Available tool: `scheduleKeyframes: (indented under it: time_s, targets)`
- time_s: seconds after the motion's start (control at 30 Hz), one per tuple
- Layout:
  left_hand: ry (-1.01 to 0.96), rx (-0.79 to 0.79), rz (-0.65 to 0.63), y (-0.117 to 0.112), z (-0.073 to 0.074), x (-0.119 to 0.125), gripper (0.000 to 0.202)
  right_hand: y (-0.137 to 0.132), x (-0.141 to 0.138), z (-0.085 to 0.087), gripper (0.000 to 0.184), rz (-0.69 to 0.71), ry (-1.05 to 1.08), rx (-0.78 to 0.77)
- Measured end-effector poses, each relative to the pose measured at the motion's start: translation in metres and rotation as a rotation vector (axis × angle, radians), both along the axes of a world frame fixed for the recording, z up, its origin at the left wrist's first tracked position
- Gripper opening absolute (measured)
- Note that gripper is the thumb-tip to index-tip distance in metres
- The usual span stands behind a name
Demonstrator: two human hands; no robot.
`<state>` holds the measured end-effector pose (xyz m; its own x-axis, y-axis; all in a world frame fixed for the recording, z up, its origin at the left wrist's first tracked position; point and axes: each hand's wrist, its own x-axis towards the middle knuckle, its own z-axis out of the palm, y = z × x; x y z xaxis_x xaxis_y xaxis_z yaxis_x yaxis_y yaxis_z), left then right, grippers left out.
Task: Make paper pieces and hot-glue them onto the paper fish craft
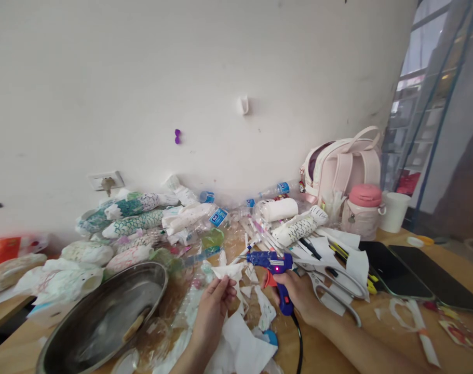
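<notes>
My right hand (298, 297) grips a blue hot glue gun (273, 267) by its handle, a finger on the orange trigger. Its nozzle points left toward a small piece of white paper (229, 271). My left hand (215, 304) pinches that paper from below, holding it up just left of the nozzle tip. The gun's black cord (299, 343) runs down toward me. More white paper scraps (244, 350) lie on the wooden table (384, 332) under both hands.
A metal bowl (99, 317) sits at the front left. Painted fish-shaped bottle crafts (131, 215) and plastic bottles pile against the wall. Large scissors (337, 291), pens, two dark phones (415, 278), a pink bottle (363, 210), a white cup (394, 210) and a pink backpack (343, 163) crowd the right.
</notes>
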<state>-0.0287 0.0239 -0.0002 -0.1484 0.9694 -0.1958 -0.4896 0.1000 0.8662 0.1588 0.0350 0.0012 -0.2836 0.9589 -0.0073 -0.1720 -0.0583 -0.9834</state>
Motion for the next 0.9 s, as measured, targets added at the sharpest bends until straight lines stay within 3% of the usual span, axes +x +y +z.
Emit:
scheduleKeyframes:
  time_s: [0.2,0.4,0.57,0.77,0.9]
  targets:
    - [-0.051,-0.044,0.009,0.0,0.001,0.001,0.036,-0.001,-0.003,0.001,0.029,0.029,0.2,-0.13]
    - [-0.064,-0.065,0.016,0.001,0.001,0.002,0.035,0.003,-0.004,-0.001,0.035,-0.106,0.297,-0.182]
    - [-0.039,-0.069,-0.064,-0.005,0.004,0.007,0.036,0.007,-0.006,-0.013,0.037,-0.168,0.289,-0.161]
    - [0.151,0.013,-0.193,-0.016,0.003,0.015,0.04,0.004,-0.009,-0.022,0.032,-0.113,0.252,-0.144]
    - [0.282,0.067,-0.234,-0.02,0.001,0.02,0.044,0.0,-0.011,-0.02,0.04,-0.033,0.264,-0.117]
